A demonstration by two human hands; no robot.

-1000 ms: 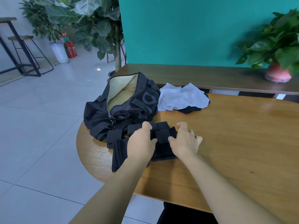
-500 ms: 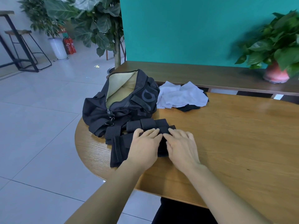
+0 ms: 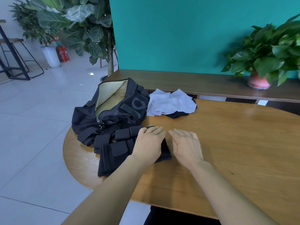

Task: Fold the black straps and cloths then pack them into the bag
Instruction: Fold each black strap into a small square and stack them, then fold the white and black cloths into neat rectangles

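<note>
A black duffel bag [image 3: 112,114] lies open at the table's left end, its beige lining showing. In front of it lies a folded bundle of black straps [image 3: 116,150]. My left hand [image 3: 149,144] presses flat on the right part of that bundle, fingers straight. My right hand [image 3: 186,146] hovers or rests just to the right of the bundle, over the bare wood, fingers relaxed and holding nothing. A pale cloth [image 3: 170,103] lies crumpled behind, with a black cloth [image 3: 177,114] peeking out under it.
The round wooden table [image 3: 227,143] drops off to the tiled floor on the left. A darker wooden ledge [image 3: 194,83] with a potted plant [image 3: 263,62] runs along the teal wall. A tall leafy plant and stools stand on the far left.
Both hands pressed side by side on the bundle half a second ago. My right hand has since slid off it to the right, onto the table. The left hand stays on the straps.
</note>
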